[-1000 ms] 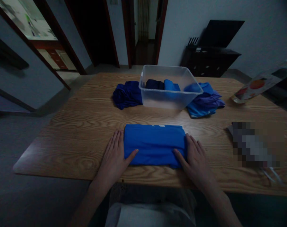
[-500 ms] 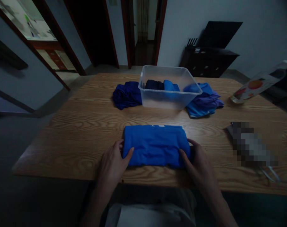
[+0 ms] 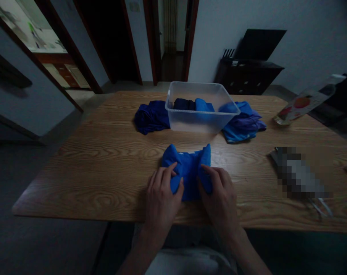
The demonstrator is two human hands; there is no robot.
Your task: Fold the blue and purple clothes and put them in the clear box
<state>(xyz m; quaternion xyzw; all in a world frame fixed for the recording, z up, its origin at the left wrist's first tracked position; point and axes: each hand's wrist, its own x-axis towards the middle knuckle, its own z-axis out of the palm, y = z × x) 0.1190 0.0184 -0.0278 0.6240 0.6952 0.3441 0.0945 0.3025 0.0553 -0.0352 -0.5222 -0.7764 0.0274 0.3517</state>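
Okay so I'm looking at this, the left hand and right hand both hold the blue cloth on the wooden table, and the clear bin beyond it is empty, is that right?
Not quite: the clear bin isn't empty. The head view shows a dark bundle and a bright blue bundle inside. The left hand and right hand do hold the blue cloth on the wooden table.

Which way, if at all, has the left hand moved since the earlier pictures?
Yes, the left hand has moved to the right, judged against the clear box.

Room leftward, plastic box ahead
Our left hand could pass over bare tabletop; forward, bunched clothes flank the box.
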